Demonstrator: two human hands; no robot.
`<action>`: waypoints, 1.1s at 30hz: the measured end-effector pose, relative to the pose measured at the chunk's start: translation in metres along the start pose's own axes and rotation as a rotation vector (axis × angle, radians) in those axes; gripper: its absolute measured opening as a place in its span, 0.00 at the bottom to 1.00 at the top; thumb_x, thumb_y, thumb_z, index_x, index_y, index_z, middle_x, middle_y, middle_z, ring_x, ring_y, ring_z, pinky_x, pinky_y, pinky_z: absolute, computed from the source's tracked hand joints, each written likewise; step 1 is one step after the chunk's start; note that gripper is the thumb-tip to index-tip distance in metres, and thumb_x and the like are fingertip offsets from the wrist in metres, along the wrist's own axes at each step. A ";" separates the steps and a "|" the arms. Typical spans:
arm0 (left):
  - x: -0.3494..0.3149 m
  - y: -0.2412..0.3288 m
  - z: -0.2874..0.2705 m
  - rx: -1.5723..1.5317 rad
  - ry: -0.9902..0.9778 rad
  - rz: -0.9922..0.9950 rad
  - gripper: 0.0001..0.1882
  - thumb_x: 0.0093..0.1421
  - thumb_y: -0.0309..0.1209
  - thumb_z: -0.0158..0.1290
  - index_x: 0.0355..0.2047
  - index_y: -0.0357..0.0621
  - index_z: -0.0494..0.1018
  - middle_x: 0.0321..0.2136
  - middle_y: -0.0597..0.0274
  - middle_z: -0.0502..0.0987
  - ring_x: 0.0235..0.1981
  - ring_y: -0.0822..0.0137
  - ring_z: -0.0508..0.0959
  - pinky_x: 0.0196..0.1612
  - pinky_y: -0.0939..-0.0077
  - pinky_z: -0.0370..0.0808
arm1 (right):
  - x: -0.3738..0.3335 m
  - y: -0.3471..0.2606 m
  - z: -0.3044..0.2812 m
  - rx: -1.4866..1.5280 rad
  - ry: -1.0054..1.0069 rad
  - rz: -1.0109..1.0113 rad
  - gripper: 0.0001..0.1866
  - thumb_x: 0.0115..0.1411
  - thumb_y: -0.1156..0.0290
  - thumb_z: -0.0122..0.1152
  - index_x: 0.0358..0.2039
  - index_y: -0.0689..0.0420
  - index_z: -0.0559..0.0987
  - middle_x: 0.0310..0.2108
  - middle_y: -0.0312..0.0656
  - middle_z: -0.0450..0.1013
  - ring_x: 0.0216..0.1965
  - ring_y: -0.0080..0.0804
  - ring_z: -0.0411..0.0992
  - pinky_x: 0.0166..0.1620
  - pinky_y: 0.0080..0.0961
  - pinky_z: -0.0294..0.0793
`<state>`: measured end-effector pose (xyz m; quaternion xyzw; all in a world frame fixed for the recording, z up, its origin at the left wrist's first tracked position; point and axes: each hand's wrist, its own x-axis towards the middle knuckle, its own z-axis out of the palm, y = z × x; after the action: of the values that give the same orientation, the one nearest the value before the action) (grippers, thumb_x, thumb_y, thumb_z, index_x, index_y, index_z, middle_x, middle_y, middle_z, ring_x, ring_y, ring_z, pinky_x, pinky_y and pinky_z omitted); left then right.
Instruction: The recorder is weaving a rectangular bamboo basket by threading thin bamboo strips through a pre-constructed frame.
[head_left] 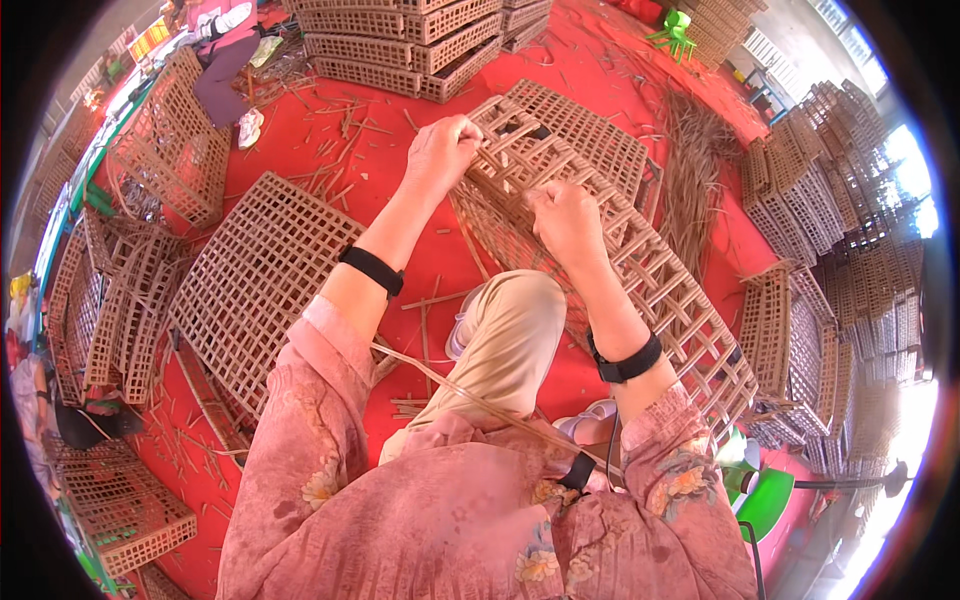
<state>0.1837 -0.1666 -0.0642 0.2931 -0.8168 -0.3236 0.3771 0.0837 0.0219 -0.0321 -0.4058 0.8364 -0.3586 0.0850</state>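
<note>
A brown woven lattice basket [655, 262] lies tilted on its side before me, running from the upper middle down to the right. My left hand [438, 158] is closed, its fingers pinching at the basket's far left corner. At the near edge of the same basket my right hand [568, 222] is closed in a pinch. What sits between the right fingertips is too small to tell. A long pale cane strip [470, 388] crosses over my bent knee. Black bands circle both my forearms.
Lattice panels [270, 285] lie to my left, and another [585, 135] sits beyond the basket. Stacked baskets [400, 45] stand at the far side and along the right [800, 190]. Loose fibres [690, 170] and cane scraps cover the red floor [400, 330]. A green stool [768, 505] is behind my right elbow.
</note>
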 end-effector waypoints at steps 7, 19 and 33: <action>-0.004 -0.002 0.003 0.214 -0.030 0.012 0.07 0.54 0.34 0.55 0.33 0.53 0.81 0.30 0.61 0.74 0.41 0.59 0.78 0.45 0.68 0.72 | -0.003 -0.006 -0.008 0.065 -0.068 -0.022 0.14 0.60 0.59 0.60 0.32 0.58 0.83 0.29 0.52 0.78 0.34 0.52 0.77 0.39 0.41 0.75; 0.002 -0.004 -0.003 0.255 -0.023 0.023 0.10 0.62 0.34 0.48 0.41 0.49 0.74 0.38 0.58 0.79 0.44 0.54 0.78 0.45 0.61 0.73 | 0.007 -0.009 0.001 0.008 -0.072 -0.067 0.14 0.59 0.61 0.58 0.32 0.60 0.83 0.31 0.56 0.77 0.37 0.54 0.77 0.42 0.43 0.74; 0.043 0.000 -0.036 0.333 -0.422 0.200 0.13 0.56 0.26 0.53 0.43 0.49 0.73 0.36 0.58 0.78 0.42 0.54 0.78 0.45 0.58 0.73 | 0.011 -0.007 0.010 -0.212 0.002 -0.043 0.15 0.60 0.64 0.50 0.35 0.61 0.80 0.34 0.58 0.77 0.40 0.58 0.76 0.46 0.50 0.73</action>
<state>0.1896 -0.2091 -0.0274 0.1949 -0.9440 -0.2001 0.1754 0.0853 0.0059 -0.0337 -0.4302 0.8607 -0.2703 0.0331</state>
